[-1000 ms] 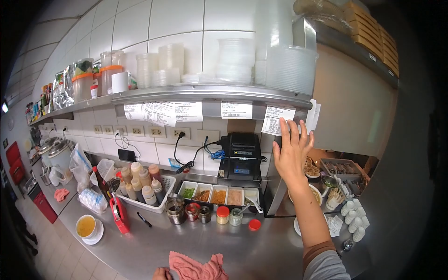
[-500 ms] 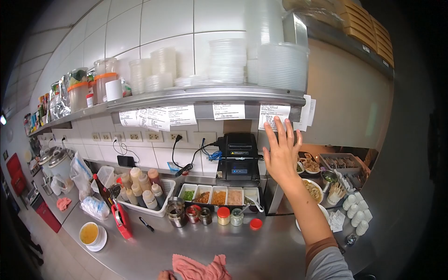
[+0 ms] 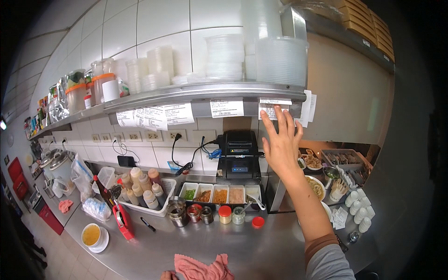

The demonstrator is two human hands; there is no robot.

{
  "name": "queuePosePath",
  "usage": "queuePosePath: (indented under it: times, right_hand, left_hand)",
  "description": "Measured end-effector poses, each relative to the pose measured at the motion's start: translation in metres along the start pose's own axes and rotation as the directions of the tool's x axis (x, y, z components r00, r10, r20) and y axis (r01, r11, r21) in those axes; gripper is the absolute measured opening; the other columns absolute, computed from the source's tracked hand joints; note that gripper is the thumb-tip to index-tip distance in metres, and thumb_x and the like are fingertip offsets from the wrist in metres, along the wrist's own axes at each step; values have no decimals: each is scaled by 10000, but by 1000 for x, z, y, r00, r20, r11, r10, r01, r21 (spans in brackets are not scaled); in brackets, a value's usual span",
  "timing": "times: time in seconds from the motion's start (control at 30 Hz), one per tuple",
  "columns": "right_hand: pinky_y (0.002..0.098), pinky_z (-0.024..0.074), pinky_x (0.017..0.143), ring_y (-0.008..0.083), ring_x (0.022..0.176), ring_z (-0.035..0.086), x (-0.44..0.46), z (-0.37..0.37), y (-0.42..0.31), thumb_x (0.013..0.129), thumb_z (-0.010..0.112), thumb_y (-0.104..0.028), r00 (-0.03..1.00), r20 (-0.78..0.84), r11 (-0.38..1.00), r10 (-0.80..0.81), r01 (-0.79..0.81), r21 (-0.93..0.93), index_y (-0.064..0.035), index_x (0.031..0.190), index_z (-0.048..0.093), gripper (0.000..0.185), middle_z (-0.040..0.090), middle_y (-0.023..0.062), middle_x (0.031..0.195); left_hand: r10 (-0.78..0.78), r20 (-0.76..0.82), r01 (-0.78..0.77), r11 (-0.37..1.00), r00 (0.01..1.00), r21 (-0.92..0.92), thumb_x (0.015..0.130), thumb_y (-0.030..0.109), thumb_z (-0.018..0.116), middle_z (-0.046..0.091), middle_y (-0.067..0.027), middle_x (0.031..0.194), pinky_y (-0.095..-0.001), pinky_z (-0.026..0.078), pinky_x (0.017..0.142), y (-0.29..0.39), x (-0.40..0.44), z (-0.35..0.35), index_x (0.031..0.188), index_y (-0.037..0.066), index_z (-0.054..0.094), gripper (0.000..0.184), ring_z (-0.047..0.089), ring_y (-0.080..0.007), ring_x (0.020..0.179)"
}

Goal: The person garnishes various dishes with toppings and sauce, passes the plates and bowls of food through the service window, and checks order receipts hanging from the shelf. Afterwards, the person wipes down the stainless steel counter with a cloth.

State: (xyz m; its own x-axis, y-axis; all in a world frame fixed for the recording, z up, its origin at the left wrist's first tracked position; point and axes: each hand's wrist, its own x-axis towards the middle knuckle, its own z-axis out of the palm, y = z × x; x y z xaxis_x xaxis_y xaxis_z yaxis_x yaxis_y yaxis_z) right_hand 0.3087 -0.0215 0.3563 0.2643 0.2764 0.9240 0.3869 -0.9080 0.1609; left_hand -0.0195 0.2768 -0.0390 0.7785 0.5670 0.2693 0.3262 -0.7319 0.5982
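The paper slip (image 3: 275, 101) hangs from the metal rail under the front edge of the shelf (image 3: 200, 92), close to the shelf's right end. Its upper edge lies flat along the rail; its lower part is partly covered by the fingers. Other printed slips (image 3: 227, 108) hang to its left, with a gap of bare rail between, and narrower white strips (image 3: 305, 109) hang at the shelf's right corner, just beside it.

Below the slip, a gap of tiled wall separates it from the boxy black plastic printer (image 3: 239, 156), which stands lower and to the left at the table's back edge. On the table (image 3: 196, 245), a stretch of smooth, brushed steel runs between the row of round glass jars (image 3: 206, 215) and the table's near edge, where a crumpled pink cloth (image 3: 204, 267) with soft folds lies. A flat, round red lid (image 3: 257, 222) sits right of the jars. Above the slip, ribbed, translucent plastic tubs (image 3: 281, 59) stand stacked on the shelf.

The right hand (image 3: 283, 148) is raised with fingers spread and thumb held apart, its fingertips at the slip's lower part; whether they press on it cannot be told. The left hand (image 3: 168, 276) is low beside the cloth, well apart from the slip, and mostly cut off, so its state cannot be told.
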Motion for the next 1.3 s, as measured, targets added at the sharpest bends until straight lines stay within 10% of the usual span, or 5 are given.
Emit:
queuePosePath:
  times: [1.3]
  right_hand:
    - [510, 254, 1075, 385, 1303, 327, 9, 3, -15, 666, 619, 52, 996, -90, 999, 17, -13, 46, -105, 1336, 471, 704, 356, 191, 1405]
  left_hand:
    - [27, -56, -27, 1000, 998, 1, 866, 131, 528, 626, -197, 854, -471, 476, 696, 3, 1, -2, 927, 60, 616, 128, 589, -407, 785]
